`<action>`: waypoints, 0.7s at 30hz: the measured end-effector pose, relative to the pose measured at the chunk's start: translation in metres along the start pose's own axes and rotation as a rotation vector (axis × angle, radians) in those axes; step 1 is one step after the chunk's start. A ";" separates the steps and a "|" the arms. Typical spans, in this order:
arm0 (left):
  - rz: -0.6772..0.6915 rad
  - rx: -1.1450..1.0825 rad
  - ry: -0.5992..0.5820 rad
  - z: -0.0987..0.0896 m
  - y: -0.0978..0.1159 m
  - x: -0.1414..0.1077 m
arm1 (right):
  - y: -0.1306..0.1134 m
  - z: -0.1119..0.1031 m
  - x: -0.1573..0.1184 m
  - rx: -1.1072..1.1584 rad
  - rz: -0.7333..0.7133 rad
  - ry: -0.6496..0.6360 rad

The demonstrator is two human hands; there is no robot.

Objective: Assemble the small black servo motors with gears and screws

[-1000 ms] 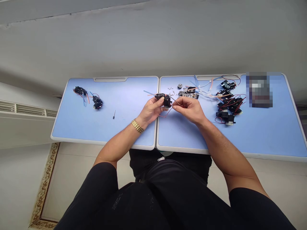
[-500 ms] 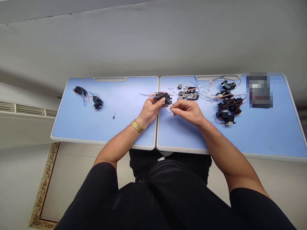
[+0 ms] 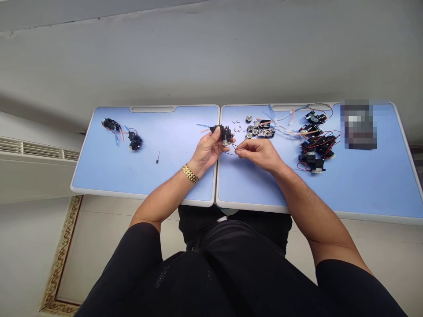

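Over the seam between the two blue tabletops, my left hand [image 3: 209,152] is closed around a small black motor assembly [image 3: 225,133]. A blue tube and an orange one stick out of its left side. Thin dark wires [image 3: 235,146] run from the assembly to my right hand [image 3: 256,152], whose thumb and forefinger pinch them. Just beyond my right hand lie silver and black round parts [image 3: 254,130] and a flat black-and-silver plate [image 3: 266,132]. Small loose screws [image 3: 237,127] are scattered beside them.
Two black assemblies with tubes [image 3: 111,125] [image 3: 135,140] and a short screwdriver bit [image 3: 157,157] lie on the left table. Several black motor units [image 3: 317,145] with red wires, and blue and orange tubes [image 3: 280,125], are on the right table, near a blurred dark object [image 3: 359,127].
My left hand has turned the motor assembly over, so its lighter round end now faces toward me. My right hand stays almost in place, still pinching the wires.
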State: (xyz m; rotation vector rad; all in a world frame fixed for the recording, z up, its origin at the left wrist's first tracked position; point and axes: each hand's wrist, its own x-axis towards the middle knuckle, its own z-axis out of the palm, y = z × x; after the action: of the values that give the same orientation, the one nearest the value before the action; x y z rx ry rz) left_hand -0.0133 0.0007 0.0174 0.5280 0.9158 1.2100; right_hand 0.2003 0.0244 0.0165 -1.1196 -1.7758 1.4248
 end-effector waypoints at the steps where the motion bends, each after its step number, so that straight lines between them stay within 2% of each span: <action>1: -0.003 -0.008 0.013 0.000 0.000 0.000 | -0.002 -0.001 0.000 -0.009 -0.015 0.009; 5: -0.001 -0.049 0.062 -0.001 0.002 0.002 | -0.007 -0.006 -0.002 0.009 -0.069 -0.002; 9: -0.032 -0.091 0.075 0.002 0.006 0.000 | -0.011 -0.006 -0.003 0.149 -0.091 -0.022; 15: -0.105 -0.105 -0.022 0.006 0.009 -0.005 | -0.012 0.000 -0.006 0.395 -0.056 -0.021; 21: -0.057 -0.082 -0.123 0.002 0.006 -0.005 | -0.013 -0.001 -0.010 0.555 -0.064 -0.072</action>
State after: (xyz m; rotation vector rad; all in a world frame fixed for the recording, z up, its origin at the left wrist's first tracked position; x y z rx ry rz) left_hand -0.0149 -0.0025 0.0250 0.5012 0.7689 1.1458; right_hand 0.2029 0.0150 0.0300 -0.7176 -1.3165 1.7847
